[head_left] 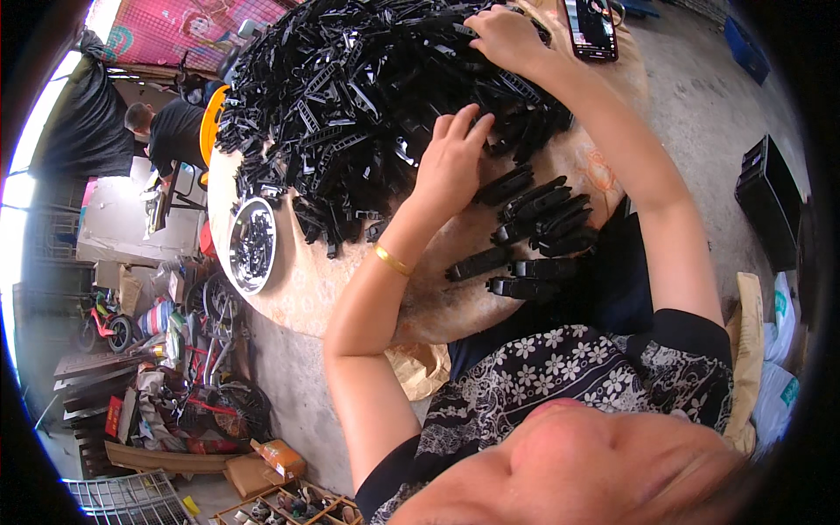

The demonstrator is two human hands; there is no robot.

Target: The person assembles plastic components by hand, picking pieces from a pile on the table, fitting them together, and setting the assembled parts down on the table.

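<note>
A big heap of black plastic parts (350,96), some long and ladder-like, covers most of a round table (306,302) with a pale patterned cover. My left hand (451,162), a gold bracelet at its wrist, rests at the near side of the heap with fingers apart and nothing visible in them. Farther right, my right hand (507,39) reaches onto the heap's far edge. Its fingers are bent and apart, and their tips touch the black parts. Several long black assembled pieces (542,214) lie in loose rows near the table's front edge, closest to my left hand.
A white-rimmed round dish (254,245) of small dark parts stands at the table's left. A phone (591,31) lies at the far right. Beyond the table are a black crate (770,201), a bicycle (219,398), stacked clutter and another person (175,136) at the left.
</note>
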